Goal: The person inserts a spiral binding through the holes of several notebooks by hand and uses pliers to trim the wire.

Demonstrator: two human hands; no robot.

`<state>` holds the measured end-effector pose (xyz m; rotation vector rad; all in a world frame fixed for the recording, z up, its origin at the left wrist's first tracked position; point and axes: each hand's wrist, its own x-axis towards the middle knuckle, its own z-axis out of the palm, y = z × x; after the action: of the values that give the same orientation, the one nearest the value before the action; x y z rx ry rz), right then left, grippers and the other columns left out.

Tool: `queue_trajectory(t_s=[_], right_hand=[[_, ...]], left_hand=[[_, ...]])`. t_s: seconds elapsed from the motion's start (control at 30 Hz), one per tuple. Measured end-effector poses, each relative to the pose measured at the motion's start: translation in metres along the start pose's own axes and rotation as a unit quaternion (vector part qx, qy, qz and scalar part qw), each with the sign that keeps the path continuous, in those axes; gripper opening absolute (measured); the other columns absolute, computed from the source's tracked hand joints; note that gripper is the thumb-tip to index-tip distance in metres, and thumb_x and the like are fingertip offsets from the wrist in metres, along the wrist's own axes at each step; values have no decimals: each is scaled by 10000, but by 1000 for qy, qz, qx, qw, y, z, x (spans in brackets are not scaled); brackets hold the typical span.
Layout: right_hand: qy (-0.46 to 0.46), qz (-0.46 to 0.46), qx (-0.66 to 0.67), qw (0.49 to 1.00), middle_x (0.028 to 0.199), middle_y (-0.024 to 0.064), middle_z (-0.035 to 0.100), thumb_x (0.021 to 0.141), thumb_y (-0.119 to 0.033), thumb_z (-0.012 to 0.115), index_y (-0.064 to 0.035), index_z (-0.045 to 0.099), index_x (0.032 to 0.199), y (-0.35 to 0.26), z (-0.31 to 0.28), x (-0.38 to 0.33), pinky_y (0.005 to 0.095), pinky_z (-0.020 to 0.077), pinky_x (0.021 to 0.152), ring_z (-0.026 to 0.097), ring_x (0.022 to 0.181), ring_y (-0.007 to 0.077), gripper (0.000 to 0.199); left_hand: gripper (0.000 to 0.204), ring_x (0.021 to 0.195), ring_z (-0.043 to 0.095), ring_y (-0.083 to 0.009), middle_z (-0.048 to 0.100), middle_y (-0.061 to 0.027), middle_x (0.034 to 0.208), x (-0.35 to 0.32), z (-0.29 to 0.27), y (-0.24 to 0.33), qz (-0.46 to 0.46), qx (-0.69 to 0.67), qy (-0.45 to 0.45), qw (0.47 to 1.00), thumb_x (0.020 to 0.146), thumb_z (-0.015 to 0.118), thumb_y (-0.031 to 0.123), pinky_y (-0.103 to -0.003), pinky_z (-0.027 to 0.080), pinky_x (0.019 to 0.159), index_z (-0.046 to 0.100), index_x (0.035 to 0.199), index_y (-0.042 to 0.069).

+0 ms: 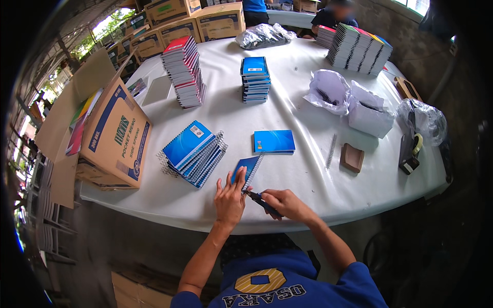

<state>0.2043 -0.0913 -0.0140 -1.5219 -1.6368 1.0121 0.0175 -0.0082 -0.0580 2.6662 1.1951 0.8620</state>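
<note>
My left hand [229, 196] lies flat on a small blue spiral notebook [248, 168] near the table's front edge, pinning it down. My right hand [286, 203] grips a dark pair of pliers [258, 198] whose tip meets the lower end of the notebook's wire spiral. Just left of it sits a fanned pile of blue spiral notebooks [194, 152]. A thin stack of blue notebooks without wire [274, 141] lies just beyond my hands.
The white-covered table [308, 179] also holds a loose wire spiral [331, 151], a brown block [352, 157], a tape dispenser [410, 154], plastic bags of spirals [328, 91], and notebook stacks [183, 71] [254, 79] [358, 49]. An open cardboard box [115, 138] stands left. A person sits beyond the far edge.
</note>
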Motion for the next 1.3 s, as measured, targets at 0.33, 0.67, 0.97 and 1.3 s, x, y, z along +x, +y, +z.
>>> queue_trajectory(t_s=[0.33,0.67,0.97,1.3], right_hand=[[148,-79,-208,964,1009,150,553,918,-253,631,-86,619,1165,31,-32,6,400,453,852,577,946,286,299],[348,-76,-232,905,1013,160,602,881,-330,679,-53,628,1077,76,-52,66,437,455,820,578,965,340,343],[301,189,-278,892,1035,191,647,640,-363,880,-10,639,998,93,-81,138,458,498,848,625,1004,345,558],[208,-46,240,947,871,38,668,713,88,750,-28,603,976,32,-62,73,313,542,793,647,889,133,324]], left_hand=[[562,1412,370,-310,532,-2,1430,69,-120,-22,102,82,101,986,866,649,220,-510,287,1124,524,1412,176],[938,1499,97,-350,337,8,1571,91,-148,-148,52,-72,-282,955,580,767,599,-641,72,1155,489,1428,309],[555,1483,176,-363,443,-52,1503,60,-127,-52,155,-10,11,988,765,732,395,-519,79,1191,661,1271,180],[1045,1486,167,-290,180,-183,1606,33,-28,-10,-98,-385,43,916,790,796,144,-383,150,1194,93,1559,68]])
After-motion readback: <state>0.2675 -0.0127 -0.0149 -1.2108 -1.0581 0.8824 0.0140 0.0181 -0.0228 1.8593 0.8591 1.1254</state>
